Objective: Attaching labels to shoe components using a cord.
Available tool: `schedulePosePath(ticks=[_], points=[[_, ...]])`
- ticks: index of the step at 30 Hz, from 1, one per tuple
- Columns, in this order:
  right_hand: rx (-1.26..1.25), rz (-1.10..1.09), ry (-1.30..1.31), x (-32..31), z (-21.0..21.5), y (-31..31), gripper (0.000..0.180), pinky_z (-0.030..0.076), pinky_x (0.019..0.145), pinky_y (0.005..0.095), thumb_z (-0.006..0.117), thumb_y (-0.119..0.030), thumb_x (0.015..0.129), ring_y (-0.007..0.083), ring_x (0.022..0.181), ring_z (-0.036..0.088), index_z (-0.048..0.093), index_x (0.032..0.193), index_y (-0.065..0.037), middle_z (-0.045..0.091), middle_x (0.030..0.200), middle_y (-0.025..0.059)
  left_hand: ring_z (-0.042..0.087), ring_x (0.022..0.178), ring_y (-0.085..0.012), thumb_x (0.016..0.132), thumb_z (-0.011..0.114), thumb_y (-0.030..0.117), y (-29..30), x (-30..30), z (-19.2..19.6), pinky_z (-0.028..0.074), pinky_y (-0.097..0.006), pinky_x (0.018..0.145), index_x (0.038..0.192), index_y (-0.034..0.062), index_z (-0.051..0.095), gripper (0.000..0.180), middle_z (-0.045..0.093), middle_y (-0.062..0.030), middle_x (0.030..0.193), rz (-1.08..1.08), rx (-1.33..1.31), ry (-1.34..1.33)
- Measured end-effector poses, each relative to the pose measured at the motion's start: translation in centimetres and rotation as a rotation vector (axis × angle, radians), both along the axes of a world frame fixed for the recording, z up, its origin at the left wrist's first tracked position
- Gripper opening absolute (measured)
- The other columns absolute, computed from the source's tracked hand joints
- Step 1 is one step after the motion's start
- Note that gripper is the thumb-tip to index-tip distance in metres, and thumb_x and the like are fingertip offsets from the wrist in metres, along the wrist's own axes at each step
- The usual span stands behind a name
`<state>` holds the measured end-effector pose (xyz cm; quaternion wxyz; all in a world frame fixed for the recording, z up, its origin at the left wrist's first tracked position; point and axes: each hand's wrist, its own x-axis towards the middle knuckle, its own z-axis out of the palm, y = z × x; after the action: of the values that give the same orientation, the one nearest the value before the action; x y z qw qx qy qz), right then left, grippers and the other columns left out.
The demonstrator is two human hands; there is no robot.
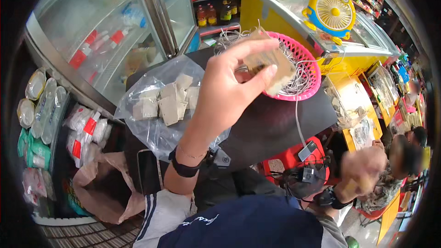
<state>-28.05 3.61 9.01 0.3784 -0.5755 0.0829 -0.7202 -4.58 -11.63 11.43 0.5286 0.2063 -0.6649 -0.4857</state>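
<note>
My left hand [225, 76] is raised over the dark table [257, 131], its thumb and fingers pinching a small brown cardboard piece [271, 66]. Just behind that piece stands a pink plastic basket [315, 80] filled with tangled grey-white cord [301, 76]. One strand hangs over the basket's near rim and down past the table edge. Out to the right, away from the table, my right hand [363, 170] is smeared by motion; its fingers and anything in them cannot be made out. Left of my left forearm, a clear plastic bag [138, 131] holds several greyish cardboard pieces [170, 103].
A red stool [271, 165] with a phone [307, 150] and cables stands below the table's right side. A glass-door fridge [105, 32] is at left, above a brown paper bag [103, 193]. A yellow freezer [275, 14] bears a toy-shaped fan [333, 14]. Blurred people sit far right.
</note>
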Motion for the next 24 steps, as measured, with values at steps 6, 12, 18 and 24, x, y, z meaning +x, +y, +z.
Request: schedulePosePath(ticks=[6, 12, 18, 24], points=[[0.390, -0.817, 0.590, 4.0, 1.3, -2.8, 0.013, 0.045, 0.068, 0.0231, 0.059, 0.007, 0.079, 0.0146, 0.076, 0.059, 0.061, 0.092, 0.005, 0.062, 0.086, 0.0105, 0.056, 0.110, -0.0178, 0.084, 0.057, -0.010, 1.8, -1.4, -0.6, 0.046, -0.030, 0.095, 0.117, -0.0065, 0.057, 0.034, 0.058, -0.0149, 0.122, -0.230, 0.078, 0.064], [0.315, -0.770, 0.377, 4.0, -0.2, -3.3, 0.012, 0.047, 0.069, 0.0237, 0.061, 0.005, 0.081, 0.0149, 0.078, 0.058, 0.060, 0.093, 0.005, 0.061, 0.093, 0.0120, 0.058, 0.108, -0.0182, 0.081, 0.057, -0.012, 2.3, -1.9, -1.1, 0.048, -0.029, 0.092, 0.115, -0.0048, 0.059, 0.034, 0.059, -0.0153, 0.119, -0.265, 0.003, 0.026], [0.357, -0.584, 0.248, 4.1, -2.1, -3.7, 0.015, 0.049, 0.063, 0.0228, 0.060, 0.005, 0.084, 0.0145, 0.080, 0.060, 0.062, 0.099, 0.005, 0.062, 0.099, 0.0152, 0.061, 0.103, -0.0162, 0.079, 0.060, -0.010, 2.2, -2.5, -1.8, 0.050, -0.027, 0.087, 0.110, 0.0004, 0.065, 0.033, 0.062, -0.0122, 0.115, -0.228, -0.041, -0.066], [0.278, -0.721, 0.397, 4.4, -2.8, -4.1, 0.019, 0.052, 0.060, 0.0233, 0.066, 0.006, 0.078, 0.0179, 0.081, 0.061, 0.065, 0.096, 0.004, 0.060, 0.099, 0.0148, 0.058, 0.109, -0.0230, 0.077, 0.057, -0.017, 2.2, -2.4, -2.0, 0.048, -0.033, 0.094, 0.108, -0.0086, 0.062, 0.032, 0.058, -0.0195, 0.118, -0.240, -0.147, -0.145]])
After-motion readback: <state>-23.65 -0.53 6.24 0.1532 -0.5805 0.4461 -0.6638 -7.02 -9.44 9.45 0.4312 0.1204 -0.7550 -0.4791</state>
